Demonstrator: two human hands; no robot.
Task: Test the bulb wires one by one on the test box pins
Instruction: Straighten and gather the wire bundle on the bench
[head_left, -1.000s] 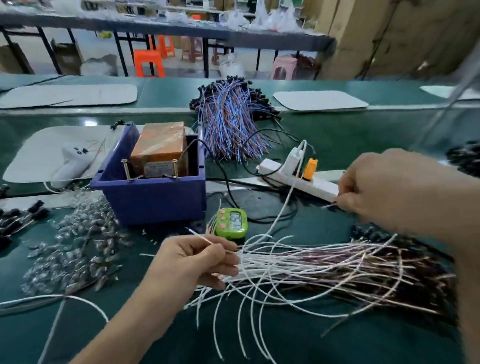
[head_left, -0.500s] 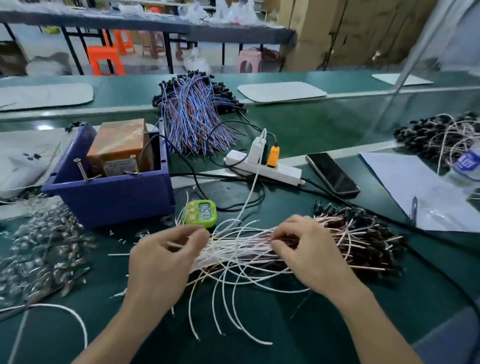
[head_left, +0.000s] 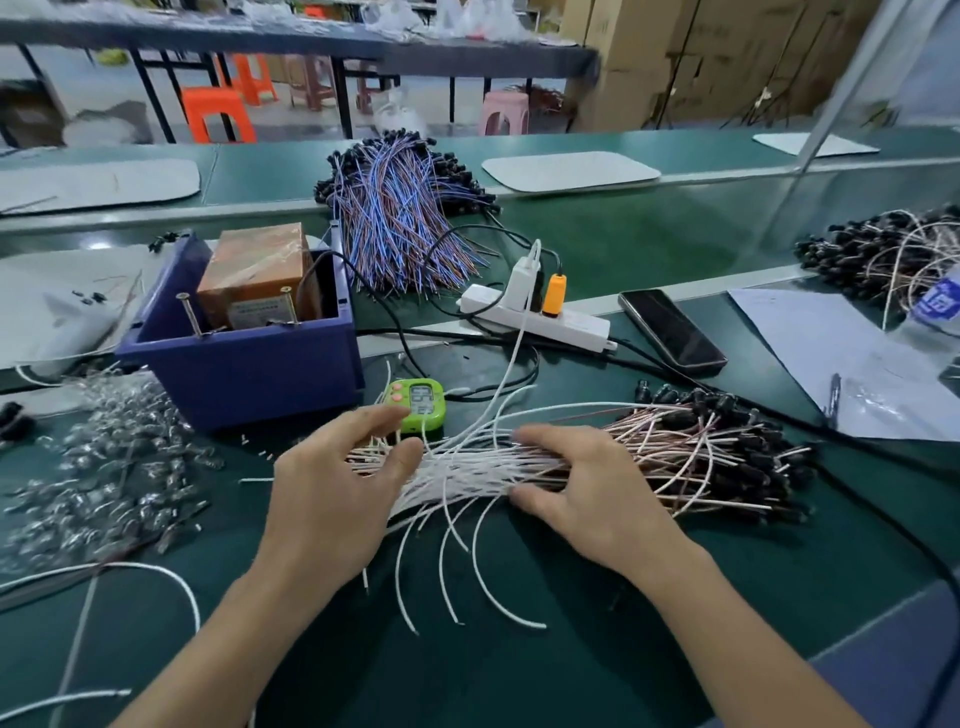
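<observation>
A bundle of white and pink bulb wires (head_left: 467, 467) lies on the green mat, its black sockets (head_left: 753, 441) fanned out to the right. My left hand (head_left: 337, 488) rests flat on the bare wire ends with its fingers spread. My right hand (head_left: 592, 488) cups the middle of the bundle, fingers over the top and thumb underneath. Behind my left hand stands the blue test box (head_left: 244, 369). An orange transformer (head_left: 254, 275) sits inside it, and two upright metal pins (head_left: 187, 312) (head_left: 288, 304) rise at its front rim. Neither hand is at the pins.
A green timer (head_left: 421, 402) sits just behind the bundle. Further back are a white power strip (head_left: 540, 317) with plugs and cables and a phone (head_left: 670, 330). Clear bulbs (head_left: 104, 478) are heaped at the left, blue-striped wires (head_left: 400, 223) behind, and more socketed wires (head_left: 883, 254) far right.
My right hand came down from the power strip onto the bundle. My left hand opened from pinching single wires and now lies flat on the ends. The view swung right.
</observation>
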